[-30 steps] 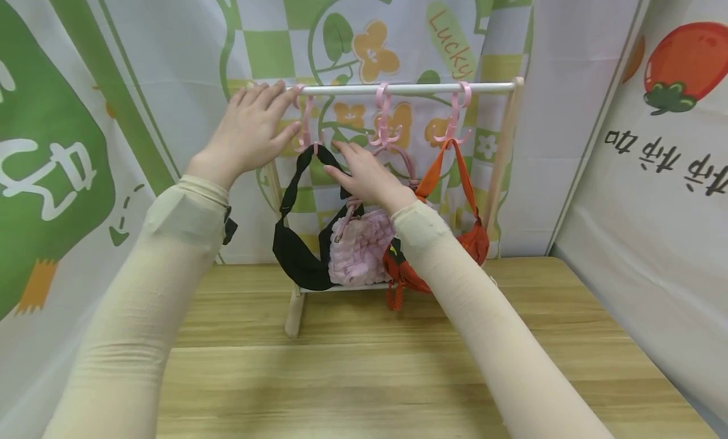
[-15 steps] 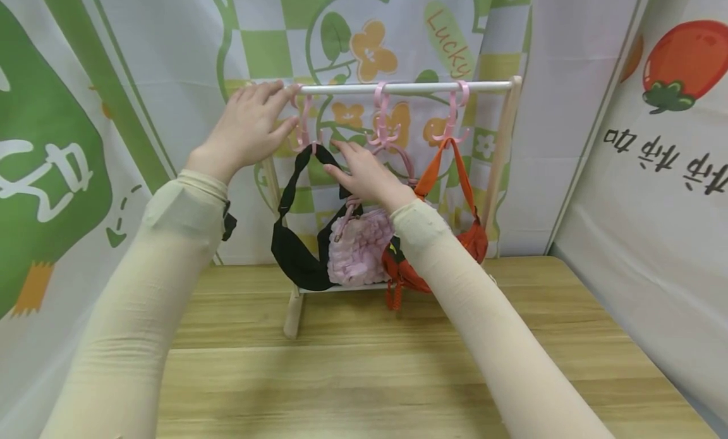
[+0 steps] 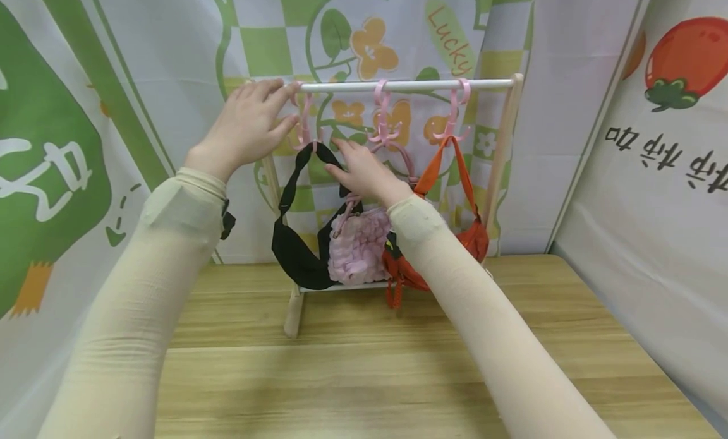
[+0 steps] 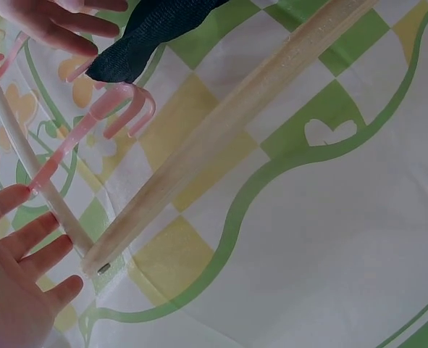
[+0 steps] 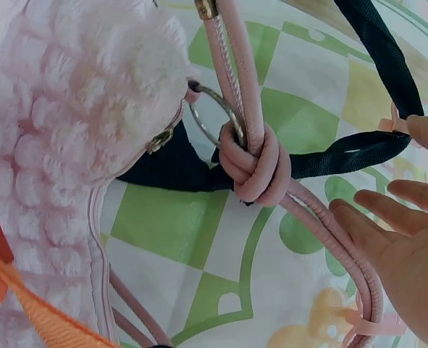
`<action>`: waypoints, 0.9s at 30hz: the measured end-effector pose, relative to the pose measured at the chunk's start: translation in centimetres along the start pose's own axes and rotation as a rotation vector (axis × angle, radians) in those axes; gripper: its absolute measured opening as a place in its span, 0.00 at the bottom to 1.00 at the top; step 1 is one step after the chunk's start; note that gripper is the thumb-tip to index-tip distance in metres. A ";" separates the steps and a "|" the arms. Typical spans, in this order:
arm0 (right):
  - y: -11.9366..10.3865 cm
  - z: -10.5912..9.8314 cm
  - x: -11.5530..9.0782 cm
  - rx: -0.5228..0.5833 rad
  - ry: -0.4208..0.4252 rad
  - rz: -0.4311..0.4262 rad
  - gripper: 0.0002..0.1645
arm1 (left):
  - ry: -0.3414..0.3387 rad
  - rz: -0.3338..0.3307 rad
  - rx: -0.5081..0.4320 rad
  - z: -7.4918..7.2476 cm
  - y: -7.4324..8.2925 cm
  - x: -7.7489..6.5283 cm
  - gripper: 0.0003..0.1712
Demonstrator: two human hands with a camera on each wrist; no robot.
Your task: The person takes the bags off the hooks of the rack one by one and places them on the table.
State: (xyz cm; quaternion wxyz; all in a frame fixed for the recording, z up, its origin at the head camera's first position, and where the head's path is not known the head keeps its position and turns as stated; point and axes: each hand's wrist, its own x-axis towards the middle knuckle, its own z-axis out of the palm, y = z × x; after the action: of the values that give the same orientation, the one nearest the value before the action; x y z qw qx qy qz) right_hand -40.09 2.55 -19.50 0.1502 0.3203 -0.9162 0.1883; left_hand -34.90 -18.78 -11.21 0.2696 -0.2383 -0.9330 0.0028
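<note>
- Head view: a person's left hand (image 3: 247, 123) rests on the white rail (image 3: 421, 85) of a rack (image 3: 503, 161) near its left end, fingers extended, at the back of a wood-grain desk (image 3: 398, 363). The right hand (image 3: 366, 167) reaches toward the black bag (image 3: 298, 260), hung by its strap (image 3: 292, 181) from the leftmost hook (image 3: 306, 114), beside a fluffy pink bag (image 3: 358, 249) and an orange-red bag (image 3: 474, 241).
- Left wrist view: the left fingers are spread apart at the rail, close to its corner with the wooden post (image 4: 199, 152).
- Right wrist view: the right fingers lie apart, clamped on nothing visible; whether they touch the strap is unclear. The fabric looks soft, light and hardly fragile, likely to sag; the strap just below the hook seems the surest hold.
</note>
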 end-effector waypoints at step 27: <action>-0.1 0.7 1.3 0.053 -0.066 0.042 0.41 | -0.023 0.005 0.005 -0.3 0.0 0.0 0.33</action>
State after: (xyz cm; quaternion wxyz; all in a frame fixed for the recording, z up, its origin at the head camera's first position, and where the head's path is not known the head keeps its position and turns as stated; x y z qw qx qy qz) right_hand -41.08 1.48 -19.61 0.1076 0.3108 -0.9219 0.2048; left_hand -34.75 -18.79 -10.94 0.2593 -0.2400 -0.9355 0.0084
